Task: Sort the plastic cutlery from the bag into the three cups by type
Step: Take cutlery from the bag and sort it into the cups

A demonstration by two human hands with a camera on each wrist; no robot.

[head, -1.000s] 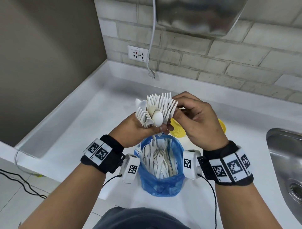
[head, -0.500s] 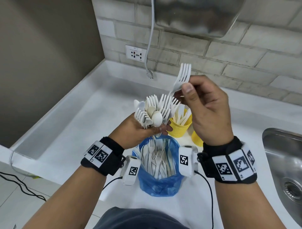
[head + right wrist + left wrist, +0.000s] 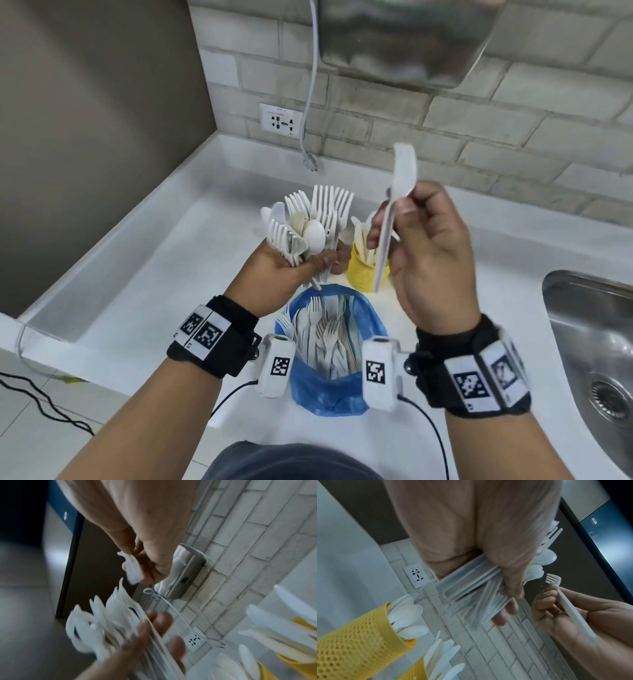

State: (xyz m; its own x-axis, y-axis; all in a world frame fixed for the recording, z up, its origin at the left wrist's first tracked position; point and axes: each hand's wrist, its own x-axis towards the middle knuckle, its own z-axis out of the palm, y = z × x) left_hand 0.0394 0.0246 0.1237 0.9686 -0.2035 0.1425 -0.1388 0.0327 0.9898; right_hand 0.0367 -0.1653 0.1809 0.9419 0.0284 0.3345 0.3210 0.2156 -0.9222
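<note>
My left hand (image 3: 318,263) grips a fanned bunch of white plastic forks and spoons (image 3: 315,222) above the open blue bag (image 3: 325,394), which holds more cutlery. My right hand (image 3: 394,212) is raised to the right of the bunch. It pinches a single white fork (image 3: 387,240) between thumb and fingers, its head up and blurred. In the left wrist view the fork (image 3: 570,608) shows its tines. A yellow mesh cup (image 3: 363,274) with cutlery stands behind the bag. The left wrist view shows one cup with spoons (image 3: 351,642) and a second with knives (image 3: 412,672).
A steel sink (image 3: 599,342) is sunk into the white counter (image 3: 137,274) at the right. On the brick wall are a socket (image 3: 281,121), a hanging cable (image 3: 310,102) and a steel dispenser (image 3: 404,34). Black cables (image 3: 34,394) lie on the floor at the left.
My right hand drew one fork out of the bunch, lifted it up and to the right, and has turned it edge-on. The left hand kept hold of the bunch.
</note>
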